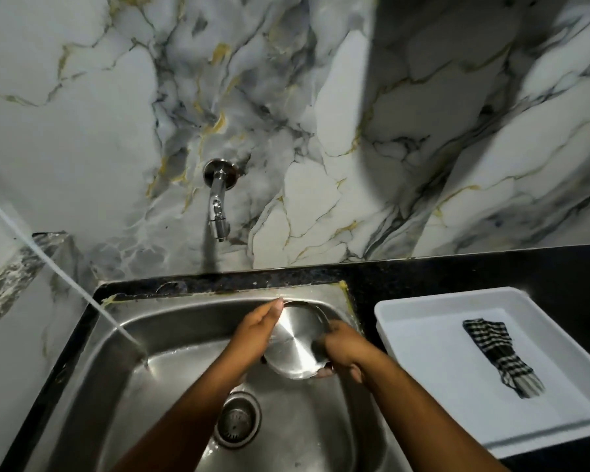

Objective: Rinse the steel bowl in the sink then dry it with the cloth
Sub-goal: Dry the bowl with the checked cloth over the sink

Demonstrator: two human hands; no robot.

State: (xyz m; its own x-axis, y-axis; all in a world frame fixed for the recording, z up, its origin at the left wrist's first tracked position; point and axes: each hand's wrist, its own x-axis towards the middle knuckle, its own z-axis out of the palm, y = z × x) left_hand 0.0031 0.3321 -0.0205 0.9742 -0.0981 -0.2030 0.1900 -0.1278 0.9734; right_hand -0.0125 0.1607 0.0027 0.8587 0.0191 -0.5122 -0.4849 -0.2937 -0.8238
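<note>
**Steel bowl held over the sink**

A person holds a steel bowl (295,342) over a shiny metal sink (171,335). The bowl is tipped up, so its flat bottom faces the camera. The left hand (256,330) lies flat and open against the bowl's left side. The right hand (346,349) is curled around the bowl's right edge and grips it. A round drain (238,419) sits below the bowl. A tap (218,199) sticks out of the marble wall (423,131). The counter (491,270) is black. On it, right of the sink, a white tray (406,308) holds a checked cloth (501,356).
</note>
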